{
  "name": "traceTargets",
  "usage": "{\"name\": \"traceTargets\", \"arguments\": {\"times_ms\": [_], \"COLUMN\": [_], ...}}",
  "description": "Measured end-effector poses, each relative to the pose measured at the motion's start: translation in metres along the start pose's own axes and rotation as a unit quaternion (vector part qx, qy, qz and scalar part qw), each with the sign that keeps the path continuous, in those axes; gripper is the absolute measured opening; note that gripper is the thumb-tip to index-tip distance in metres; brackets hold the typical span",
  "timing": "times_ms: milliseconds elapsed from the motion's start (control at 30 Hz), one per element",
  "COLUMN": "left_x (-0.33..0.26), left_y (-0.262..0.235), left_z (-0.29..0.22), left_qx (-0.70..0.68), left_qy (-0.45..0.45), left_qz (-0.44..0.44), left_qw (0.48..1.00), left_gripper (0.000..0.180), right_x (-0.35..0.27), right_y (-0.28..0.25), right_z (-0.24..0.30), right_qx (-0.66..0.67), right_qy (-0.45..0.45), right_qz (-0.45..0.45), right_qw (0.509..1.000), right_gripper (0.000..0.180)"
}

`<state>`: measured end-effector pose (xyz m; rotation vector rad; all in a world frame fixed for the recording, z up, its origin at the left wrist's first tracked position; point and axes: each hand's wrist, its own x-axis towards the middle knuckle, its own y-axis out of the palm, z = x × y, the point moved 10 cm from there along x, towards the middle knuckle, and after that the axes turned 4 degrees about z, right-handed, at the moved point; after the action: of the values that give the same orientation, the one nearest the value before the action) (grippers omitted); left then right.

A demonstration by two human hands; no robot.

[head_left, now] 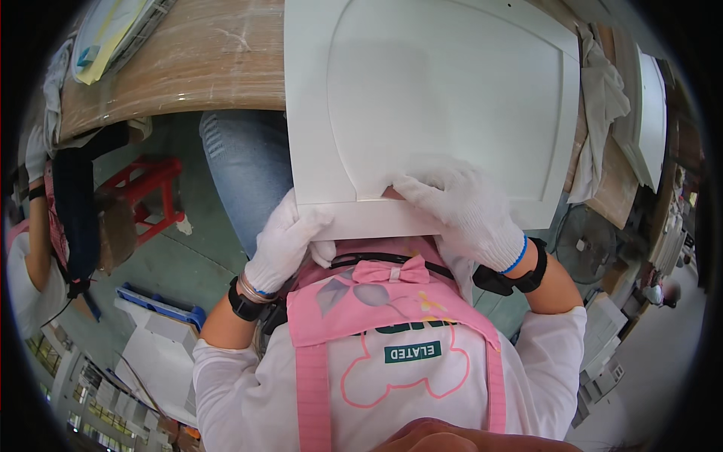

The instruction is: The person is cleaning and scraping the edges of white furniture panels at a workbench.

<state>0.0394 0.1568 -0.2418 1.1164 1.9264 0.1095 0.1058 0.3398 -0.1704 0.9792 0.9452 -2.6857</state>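
Note:
A white framed cabinet door panel (452,105) lies in front of me, its near edge close to my apron. My left hand (286,237), in a white knit glove, grips the panel's near left corner, thumb on top and fingers curled under the edge. My gloved right hand (456,200) presses on the near frame rail by the inner groove. A small reddish-brown piece (391,193), resembling sandpaper, shows under its fingertips; most of it is hidden by the glove.
The table (203,68) is covered in wrapped brown cardboard. A grey cloth (599,113) hangs right of the panel, near a fan (586,245). A red stool (143,196) and another person's gloved hand (36,154) are at left. White boards (158,354) stand lower left.

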Motion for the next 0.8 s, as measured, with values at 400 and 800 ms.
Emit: {"name": "traceTargets", "arguments": {"times_ms": [400, 800], "left_x": [0.004, 0.004], "left_y": [0.002, 0.006], "left_z": [0.001, -0.001], "left_qx": [-0.009, -0.021], "left_qy": [0.008, 0.023], "left_qz": [0.028, 0.048], "left_qw": [1.0, 0.998], "left_gripper": [0.033, 0.033], "right_x": [-0.021, -0.002], "right_y": [-0.018, 0.0], "right_z": [0.014, -0.007], "right_qx": [-0.05, 0.096], "right_qy": [-0.179, 0.031], "right_qz": [-0.107, 0.0], "right_qw": [0.977, 0.995], "right_gripper": [0.032, 0.034]}}
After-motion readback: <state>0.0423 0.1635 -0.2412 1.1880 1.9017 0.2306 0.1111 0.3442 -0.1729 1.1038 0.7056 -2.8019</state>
